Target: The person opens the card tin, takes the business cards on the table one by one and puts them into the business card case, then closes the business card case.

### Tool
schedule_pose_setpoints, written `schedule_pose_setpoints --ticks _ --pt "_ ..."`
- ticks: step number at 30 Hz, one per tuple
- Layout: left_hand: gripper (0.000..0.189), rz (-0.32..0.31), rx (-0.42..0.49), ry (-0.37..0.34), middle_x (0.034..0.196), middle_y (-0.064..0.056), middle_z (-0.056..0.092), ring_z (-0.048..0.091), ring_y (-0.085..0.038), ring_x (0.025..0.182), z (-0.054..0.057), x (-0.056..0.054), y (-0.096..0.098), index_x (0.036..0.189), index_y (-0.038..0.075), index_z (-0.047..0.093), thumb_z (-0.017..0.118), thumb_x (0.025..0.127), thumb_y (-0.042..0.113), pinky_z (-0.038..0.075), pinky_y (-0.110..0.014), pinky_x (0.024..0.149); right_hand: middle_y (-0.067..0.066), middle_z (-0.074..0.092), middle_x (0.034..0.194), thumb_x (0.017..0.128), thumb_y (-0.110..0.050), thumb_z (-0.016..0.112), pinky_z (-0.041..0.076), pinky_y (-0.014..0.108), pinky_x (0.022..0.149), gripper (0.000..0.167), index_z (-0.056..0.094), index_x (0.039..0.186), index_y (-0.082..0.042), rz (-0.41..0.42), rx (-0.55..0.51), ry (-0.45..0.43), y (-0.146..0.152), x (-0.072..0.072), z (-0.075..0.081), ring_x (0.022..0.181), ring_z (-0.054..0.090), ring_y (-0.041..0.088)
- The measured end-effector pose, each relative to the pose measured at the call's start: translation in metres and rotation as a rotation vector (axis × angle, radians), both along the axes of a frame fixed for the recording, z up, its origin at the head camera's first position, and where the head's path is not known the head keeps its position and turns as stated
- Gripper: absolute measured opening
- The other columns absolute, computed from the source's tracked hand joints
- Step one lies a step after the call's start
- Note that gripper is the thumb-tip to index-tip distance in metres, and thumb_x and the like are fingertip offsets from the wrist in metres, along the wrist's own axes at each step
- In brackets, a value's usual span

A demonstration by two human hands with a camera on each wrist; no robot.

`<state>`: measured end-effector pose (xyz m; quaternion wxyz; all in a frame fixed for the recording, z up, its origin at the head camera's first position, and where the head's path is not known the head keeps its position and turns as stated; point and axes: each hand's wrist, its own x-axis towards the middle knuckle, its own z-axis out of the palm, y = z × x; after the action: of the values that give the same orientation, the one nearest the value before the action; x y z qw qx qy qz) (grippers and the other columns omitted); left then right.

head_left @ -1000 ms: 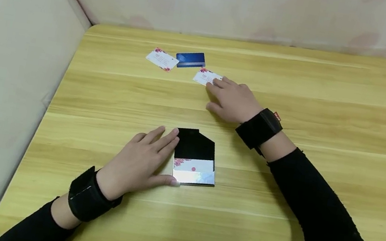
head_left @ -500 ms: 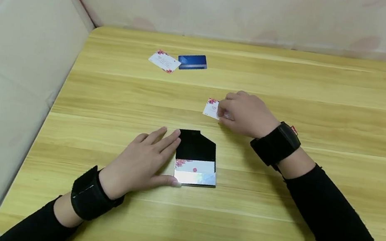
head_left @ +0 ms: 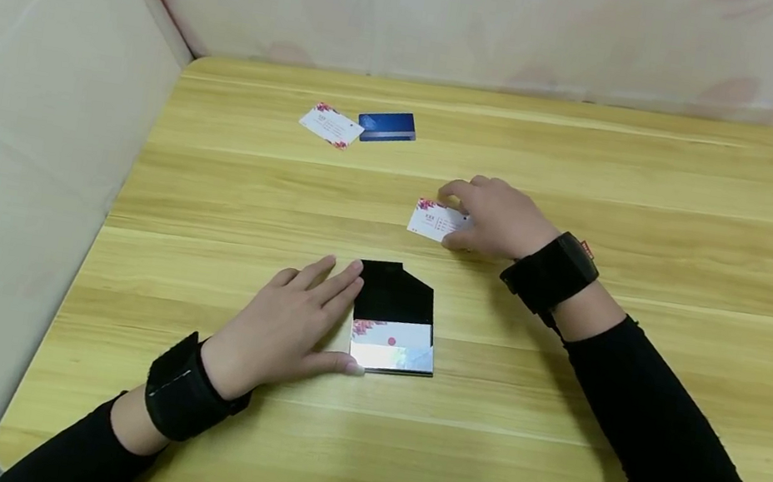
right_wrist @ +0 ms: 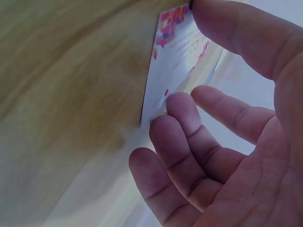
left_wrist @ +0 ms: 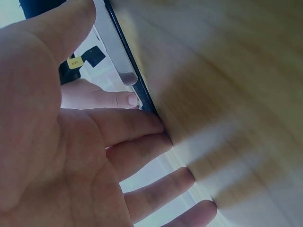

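A business card holder (head_left: 396, 297) lies opened out on the table, its black flap on the far side and a silver pocket on the near side. A white card with pink flowers (head_left: 400, 334) sticks out of that pocket. My left hand (head_left: 285, 326) rests at the holder's left side, fingers spread, with fingertips and thumb against its edge. Beyond the holder, a white business card (head_left: 429, 220) with pink flowers lies flat. My right hand (head_left: 504, 219) is over its right end, thumb at the card's near edge, the loosely bent fingers apart from the thumb in the right wrist view.
Farther back on the wooden table (head_left: 626, 212) lie another white flowered business card (head_left: 331, 125) and a blue card (head_left: 387, 126), their ends touching or nearly so. Pale walls (head_left: 467, 18) stand behind the table and at its left.
The right hand has drawn the white card from beside the blue card toward the holder, and its fingers have spread since half a second ago. The left hand stays at the holder.
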<state>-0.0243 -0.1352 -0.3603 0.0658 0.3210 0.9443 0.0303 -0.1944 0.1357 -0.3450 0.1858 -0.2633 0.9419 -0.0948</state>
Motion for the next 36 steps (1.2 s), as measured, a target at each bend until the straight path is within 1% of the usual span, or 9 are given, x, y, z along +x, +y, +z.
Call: schedule_pose_setpoints --ticks 6,11,13,16,18,21,23,32,36 --pt "0.096 -0.003 -0.003 -0.001 0.162 -0.009 0.032 0.032 -0.038 0.146 0.0 -0.001 0.002 0.153 0.007 0.041 0.052 0.086 0.076 0.043 -0.055 0.102 0.008 0.054 0.109 0.083 -0.029 0.079 0.041 0.038 0.078 0.049 0.062 0.127 -0.014 -0.051 -0.07 -0.005 0.004 -0.003 0.002 0.09 0.051 0.027" --pt "0.097 -0.008 0.0 -0.007 0.161 -0.009 0.032 0.032 -0.038 0.146 0.0 -0.001 0.003 0.152 0.007 0.041 0.053 0.086 0.076 0.043 -0.056 0.102 0.005 0.054 0.097 0.091 -0.02 0.071 0.042 0.036 0.068 0.014 0.064 0.102 -0.016 -0.022 -0.122 0.136 0.011 0.003 0.001 0.078 0.052 0.023" --pt "0.097 -0.007 -0.006 -0.012 0.162 -0.009 0.032 0.031 -0.038 0.147 0.0 -0.001 0.003 0.152 0.007 0.041 0.052 0.086 0.077 0.042 -0.056 0.103 0.004 0.055 0.091 0.092 -0.017 0.07 0.042 0.035 0.066 0.006 0.065 0.093 -0.016 0.011 -0.115 0.191 0.014 0.006 -0.001 0.075 0.052 0.022" --pt "0.098 -0.003 -0.012 -0.014 0.162 -0.009 0.031 0.031 -0.038 0.147 0.0 0.0 0.002 0.153 0.007 0.041 0.052 0.085 0.077 0.042 -0.055 0.103 0.002 0.057 0.09 0.087 -0.021 0.078 0.044 0.035 0.068 0.013 0.065 0.09 -0.018 0.05 -0.1 0.188 0.016 0.009 -0.005 0.078 0.053 0.021" --pt "0.098 0.0 -0.012 -0.01 0.162 -0.008 0.032 0.031 -0.038 0.147 0.0 0.0 0.002 0.152 0.007 0.041 0.052 0.085 0.077 0.043 -0.055 0.102 0.002 0.059 0.093 0.083 -0.029 0.082 0.045 0.036 0.071 0.021 0.065 0.091 -0.019 0.065 -0.084 0.161 0.017 0.01 -0.006 0.082 0.053 0.022" --pt "0.098 0.002 -0.006 -0.003 0.162 -0.008 0.032 0.031 -0.038 0.147 -0.001 0.0 0.001 0.152 0.007 0.041 0.051 0.085 0.078 0.043 -0.055 0.102 0.001 0.06 0.101 0.077 -0.042 0.086 0.045 0.037 0.074 0.032 0.067 0.092 -0.02 0.067 -0.074 0.113 0.02 0.012 -0.005 0.088 0.053 0.022" --pt "0.098 0.003 -0.007 -0.005 0.162 -0.008 0.032 0.031 -0.038 0.147 0.0 0.0 0.002 0.152 0.007 0.041 0.051 0.085 0.078 0.043 -0.056 0.102 0.003 0.06 0.104 0.075 -0.044 0.087 0.046 0.038 0.075 0.037 0.068 0.095 -0.019 0.063 -0.07 0.096 0.021 0.012 -0.004 0.091 0.052 0.023" --pt "0.098 0.002 -0.015 -0.011 0.162 -0.009 0.032 0.031 -0.038 0.147 -0.001 0.001 0.0 0.152 0.007 0.041 0.052 0.085 0.077 0.043 -0.055 0.102 0.005 0.059 0.116 0.08 -0.032 0.084 0.045 0.042 0.09 0.048 0.063 0.12 -0.015 0.032 -0.105 0.048 0.017 0.009 -0.005 0.101 0.05 0.025" --pt "0.098 0.002 -0.002 -0.001 0.162 -0.009 0.032 0.032 -0.038 0.146 -0.002 0.001 -0.001 0.152 0.007 0.042 0.052 0.085 0.078 0.043 -0.056 0.102 0.006 0.06 0.118 0.082 -0.03 0.081 0.045 0.043 0.093 0.05 0.062 0.126 -0.017 0.021 -0.098 0.023 0.016 0.006 -0.006 0.103 0.051 0.025"
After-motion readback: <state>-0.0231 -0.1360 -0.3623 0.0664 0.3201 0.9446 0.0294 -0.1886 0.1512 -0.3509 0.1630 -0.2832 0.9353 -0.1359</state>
